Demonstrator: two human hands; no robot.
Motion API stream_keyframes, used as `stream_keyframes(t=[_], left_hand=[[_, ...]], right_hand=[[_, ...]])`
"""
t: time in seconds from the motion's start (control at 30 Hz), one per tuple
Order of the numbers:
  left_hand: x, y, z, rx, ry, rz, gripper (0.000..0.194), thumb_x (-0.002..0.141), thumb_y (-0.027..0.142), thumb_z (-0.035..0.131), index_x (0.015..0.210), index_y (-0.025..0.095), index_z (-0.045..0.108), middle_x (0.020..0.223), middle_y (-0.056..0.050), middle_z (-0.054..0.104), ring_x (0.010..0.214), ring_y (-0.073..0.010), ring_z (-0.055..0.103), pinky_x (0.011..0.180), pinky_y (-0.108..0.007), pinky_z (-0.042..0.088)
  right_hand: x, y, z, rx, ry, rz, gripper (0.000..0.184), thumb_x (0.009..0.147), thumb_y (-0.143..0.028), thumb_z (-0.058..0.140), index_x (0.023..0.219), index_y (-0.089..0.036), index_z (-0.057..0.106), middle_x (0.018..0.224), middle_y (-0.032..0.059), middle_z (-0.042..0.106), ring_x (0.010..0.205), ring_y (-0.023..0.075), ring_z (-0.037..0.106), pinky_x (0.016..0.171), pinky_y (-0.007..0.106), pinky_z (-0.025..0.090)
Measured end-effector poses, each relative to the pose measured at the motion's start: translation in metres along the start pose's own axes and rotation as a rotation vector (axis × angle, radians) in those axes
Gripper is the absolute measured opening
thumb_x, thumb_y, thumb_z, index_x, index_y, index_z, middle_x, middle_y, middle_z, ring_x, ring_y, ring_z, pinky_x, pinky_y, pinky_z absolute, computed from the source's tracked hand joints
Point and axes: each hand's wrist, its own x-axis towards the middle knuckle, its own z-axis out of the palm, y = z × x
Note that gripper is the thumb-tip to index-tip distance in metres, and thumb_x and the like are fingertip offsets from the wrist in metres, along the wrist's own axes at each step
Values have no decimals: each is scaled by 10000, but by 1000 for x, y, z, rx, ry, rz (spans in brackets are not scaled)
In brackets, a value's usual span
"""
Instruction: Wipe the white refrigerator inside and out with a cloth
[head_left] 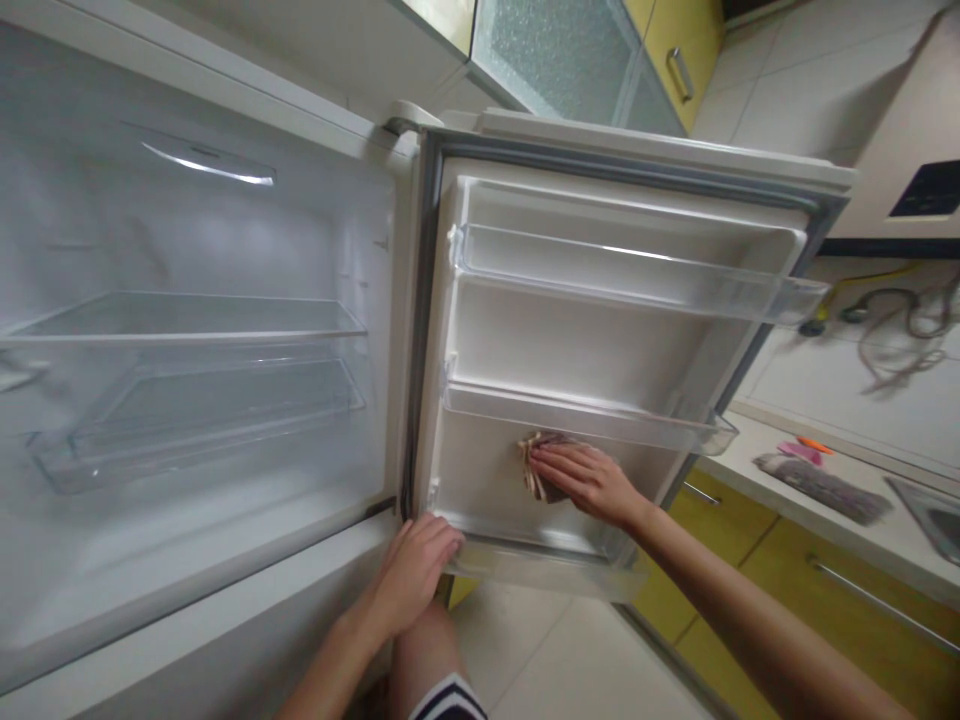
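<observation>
An empty fridge compartment stands open in front of me. Its door (750,175) is swung out to the right, with clear door racks (637,280). My right hand (585,478) lies flat, fingers stretched, pressing a striped brownish cloth (538,470) against the inner door panel, just under the lower rack (600,420). My left hand (416,570) curls over the bottom corner of the door beside the lowest ledge (540,565), gripping its edge. The fridge interior holds a glass shelf (187,325) and a clear drawer (195,420), both empty.
A white counter (840,510) at the right carries a folded grey cloth (821,487) and small pink and orange items (806,448). Cables (900,340) lie further back. Yellow cabinet fronts (750,560) sit below the counter. My knee (427,650) shows under the door.
</observation>
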Motion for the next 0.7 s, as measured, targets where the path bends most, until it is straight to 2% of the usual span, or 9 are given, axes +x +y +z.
stream_keyframes(t=[0.07, 0.13, 0.23, 0.33, 0.4, 0.5, 0.6, 0.7], left_hand=[[-7, -2, 4, 8, 62, -17, 427, 1094, 150, 426, 1370, 303, 714, 1453, -38, 718, 1386, -254, 577, 1146, -458, 482], [-17, -4, 11, 55, 146, -83, 515, 1067, 114, 424, 1465, 322, 676, 1582, -33, 642, 1484, -281, 508, 1222, -521, 459], [-33, -7, 19, 56, 174, -147, 580, 1077, 135, 418, 1605, 333, 554, 1642, -46, 592, 1466, -265, 557, 1232, -517, 492], [-47, -9, 21, 20, 136, -142, 633, 1092, 162, 418, 1698, 344, 407, 1737, -33, 482, 1541, -236, 522, 1285, -503, 463], [-52, -10, 19, -12, 111, -144, 644, 1092, 162, 411, 1709, 343, 384, 1771, -27, 420, 1582, -219, 480, 1306, -488, 443], [-52, -13, 19, -116, 114, -167, 633, 1088, 147, 374, 1696, 316, 416, 1780, -42, 382, 1600, -194, 451, 1311, -449, 434], [-49, -14, 19, -255, 162, -184, 590, 1098, 181, 359, 1668, 290, 468, 1758, -52, 418, 1600, -188, 443, 1323, -445, 406], [-50, -16, 18, -369, 171, -202, 579, 1102, 248, 399, 1678, 283, 448, 1735, -67, 461, 1590, -212, 465, 1332, -496, 388]], right_hand=[[25, -17, 26, 53, -14, -74, 469, 1108, -107, 460, 1559, -160, 576, 1461, 86, 692, 1352, 215, 663, 1102, 372, 603], [56, -34, 51, 81, 49, -25, 485, 1091, -97, 491, 1570, -143, 554, 1475, 108, 678, 1383, 229, 633, 1132, 391, 584], [102, -59, 86, 230, 251, 251, 598, 1022, -49, 488, 1612, -149, 497, 1494, 155, 633, 1427, 255, 571, 1186, 437, 539], [124, -81, 115, 372, 366, 433, 662, 943, -64, 522, 1595, -176, 494, 1498, 179, 581, 1414, 274, 548, 1183, 469, 533], [120, -92, 126, 446, 306, 429, 696, 881, -65, 552, 1567, -166, 506, 1497, 194, 560, 1411, 295, 536, 1182, 490, 524], [100, -99, 129, 732, 19, 331, 696, 773, -64, 589, 1462, -158, 573, 1455, 178, 585, 1371, 289, 554, 1181, 464, 506], [92, -87, 120, 1088, -239, 466, 533, 725, -103, 610, 1254, -160, 656, 1278, 116, 671, 1207, 250, 620, 1112, 403, 516], [101, -60, 102, 1235, -317, 614, 371, 730, -198, 659, 1097, -150, 676, 1037, 48, 705, 976, 212, 643, 944, 330, 545]])
